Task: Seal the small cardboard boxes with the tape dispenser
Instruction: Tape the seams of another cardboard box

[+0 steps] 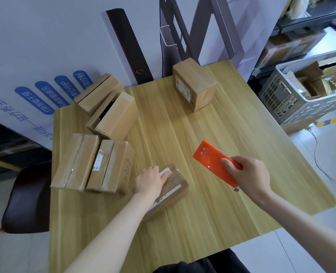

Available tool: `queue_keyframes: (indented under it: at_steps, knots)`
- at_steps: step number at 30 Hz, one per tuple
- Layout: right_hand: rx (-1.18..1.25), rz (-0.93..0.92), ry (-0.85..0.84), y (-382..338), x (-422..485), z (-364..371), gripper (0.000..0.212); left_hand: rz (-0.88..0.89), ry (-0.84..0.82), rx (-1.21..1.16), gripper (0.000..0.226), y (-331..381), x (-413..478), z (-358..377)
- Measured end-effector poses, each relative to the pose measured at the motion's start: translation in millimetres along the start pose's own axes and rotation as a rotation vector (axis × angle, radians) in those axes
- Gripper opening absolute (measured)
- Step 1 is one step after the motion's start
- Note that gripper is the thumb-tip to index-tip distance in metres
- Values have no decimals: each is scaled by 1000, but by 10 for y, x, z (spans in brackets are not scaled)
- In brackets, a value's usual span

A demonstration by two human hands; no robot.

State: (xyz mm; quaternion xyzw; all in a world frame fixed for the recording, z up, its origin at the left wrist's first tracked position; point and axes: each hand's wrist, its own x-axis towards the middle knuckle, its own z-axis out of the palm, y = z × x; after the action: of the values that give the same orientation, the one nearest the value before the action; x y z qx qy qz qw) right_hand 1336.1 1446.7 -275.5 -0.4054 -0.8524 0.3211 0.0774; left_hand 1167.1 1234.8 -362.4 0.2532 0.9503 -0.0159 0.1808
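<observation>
While the person's left hand (149,180) lies palm down on a small cardboard box (176,192) at 6 o'clock on the wooden table (222,125), fingers laid over its far end to hold it still, the right hand (248,176) clasps an orange tape dispenser (210,160) at 4 o'clock, lifted and apart from the box. Glossy tape seems to cover part of this box's top; whether its seam is fully closed cannot be told. 2 taped boxes (76,160) lie side by side at 9 o'clock, 2 tilted boxes (114,117) at 10 o'clock, 1 of them showing a dark gap at its flaps, and 1 far box (194,85) at 12 o'clock. The step in hand looks like steadying this box for taping. Next, the dispenser must come down to the seam and be drawn along it while the left hand pins the flaps.
</observation>
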Motion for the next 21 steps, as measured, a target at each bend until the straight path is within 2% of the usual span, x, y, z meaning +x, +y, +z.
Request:
queue_keyframes:
  at_steps: [3, 5, 8, 10, 13, 18, 21]
  knots:
    - [4, -38, -50, -20, -1, 36, 31, -205, -18, -59, 56, -110, -93, -20]
    - [13, -59, -70, -44, 9, 77, 31, -260, 19, -143, 48, -75, -139, -17]
    - [-1, -70, -88, -101, 32, 127, 28, -222, 104, -313, 45, 142, -262, 24]
    - [7, -71, -100, -119, 40, 130, 28, -164, 82, -367, 62, 300, -393, 115]
    - [28, -79, -108, -147, 50, 102, 28, -114, 63, -305, 81, 418, -578, 250]
    - [40, -71, -114, -147, 94, 73, 27, -135, 112, -342, 83, 478, -341, 144]
    - [60, -89, -110, -161, 114, 32, 27, -165, 77, -409, 82, 510, -110, -26]
